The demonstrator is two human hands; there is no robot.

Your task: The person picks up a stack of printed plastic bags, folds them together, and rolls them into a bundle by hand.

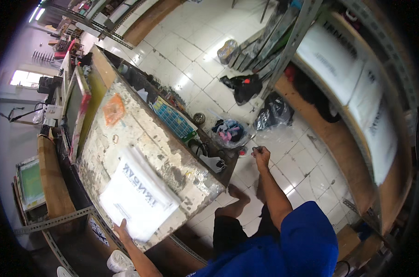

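Observation:
A stack of flat white plastic bags with dark print (140, 196) lies on a worn, paint-flaked worktable (177, 161). My left hand (122, 231) is at the stack's near left edge, touching it with its visible fingers apart; part of the hand is hard to make out. Off the table's right end, my right hand (261, 157) is raised over the floor with its fingers curled together. Whatever is in those fingertips, if anything, is too small to name. An orange plastic packet (114, 110) lies farther up the tabletop.
Framed screens (78, 115) lean at the table's far left. A blue gridded sheet (172, 117) lies along its right side. On the floor are a clear bag of cloth scraps (229, 133) and black plastic bags (274, 112). A shelf rack with white printed sheets (329, 60) stands at right.

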